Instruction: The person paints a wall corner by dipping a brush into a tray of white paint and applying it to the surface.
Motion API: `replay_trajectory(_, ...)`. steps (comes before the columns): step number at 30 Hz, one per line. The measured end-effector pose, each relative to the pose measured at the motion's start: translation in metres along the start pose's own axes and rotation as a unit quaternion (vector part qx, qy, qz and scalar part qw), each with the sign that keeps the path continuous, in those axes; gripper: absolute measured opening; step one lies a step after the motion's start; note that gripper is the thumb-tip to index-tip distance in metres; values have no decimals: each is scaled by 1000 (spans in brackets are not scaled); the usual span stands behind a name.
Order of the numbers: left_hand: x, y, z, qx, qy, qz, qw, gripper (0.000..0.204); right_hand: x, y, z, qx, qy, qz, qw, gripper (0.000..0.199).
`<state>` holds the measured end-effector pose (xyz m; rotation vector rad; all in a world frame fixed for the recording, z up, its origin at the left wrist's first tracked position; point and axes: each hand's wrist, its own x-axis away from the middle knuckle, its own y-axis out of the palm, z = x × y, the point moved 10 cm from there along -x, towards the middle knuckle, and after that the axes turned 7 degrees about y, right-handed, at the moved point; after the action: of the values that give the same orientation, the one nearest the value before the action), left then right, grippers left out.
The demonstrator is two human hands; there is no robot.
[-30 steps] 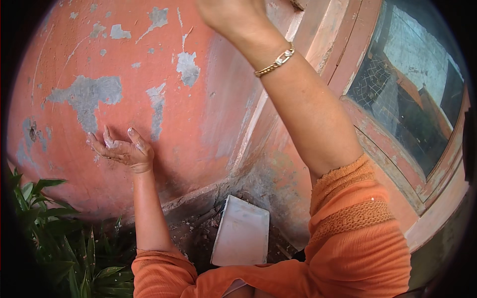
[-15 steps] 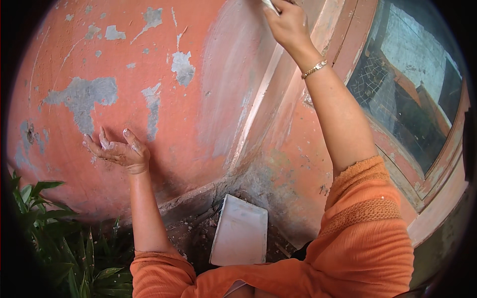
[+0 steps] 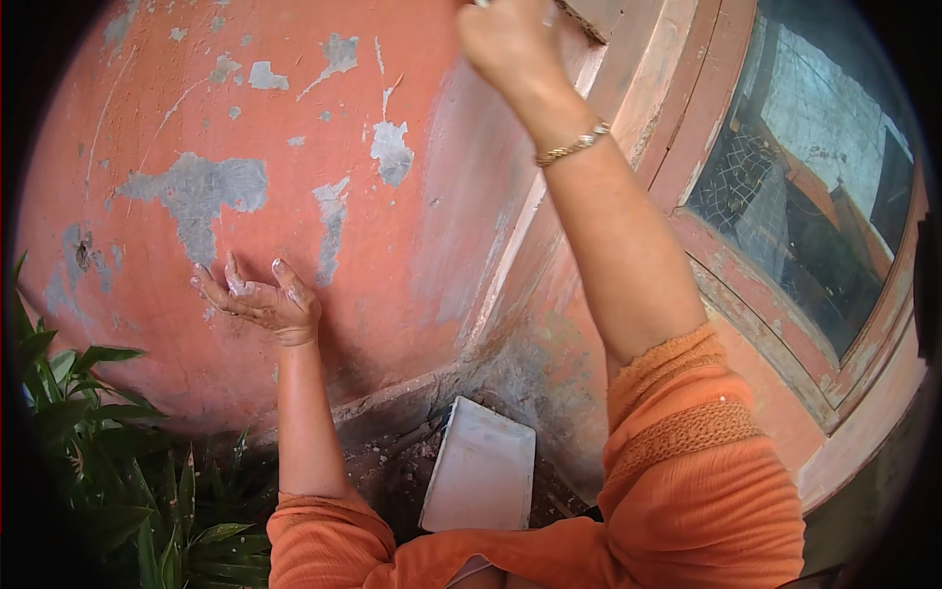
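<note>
The right hand (image 3: 510,39) was up high at 12 o'clock, against the wall (image 3: 324,294). Its fingers were curled shut around something small and pale, but only a tiny bit stuck out at the top edge, so I could not tell what it was. A thin gold bracelet (image 3: 572,147) sat on that wrist. The arm ran down to an orange sleeve (image 3: 687,461) at 5 o'clock.

The left hand (image 3: 260,299) was at 9 o'clock. Its palm faced up and its fingers were spread apart, with the fingertips touching the wall. The fingers looked dusty white. It held nothing.

The wall was orange-red, with grey patches (image 3: 201,191) at 10 o'clock where the paint had peeled off.

A flat white tray (image 3: 481,476) lay on the dirt at 6 o'clock, close to the bottom of the wall and between the two arms.

A window (image 3: 814,206) in a worn pink frame stood at 3 o'clock. Green leaves (image 3: 88,432) grew at 8 o'clock, down below the left hand.
</note>
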<state>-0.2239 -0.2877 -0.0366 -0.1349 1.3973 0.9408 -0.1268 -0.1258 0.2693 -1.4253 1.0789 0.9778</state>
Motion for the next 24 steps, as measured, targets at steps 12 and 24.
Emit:
replay_trajectory(12,3,0,-1,11,33,7,999,73,18,29,-71,-130,-62,-70,987,29)
replay_trajectory(24,2,1,-3,27,-9,11,1000,73,-6,-41,160,45,23,16,999,39)
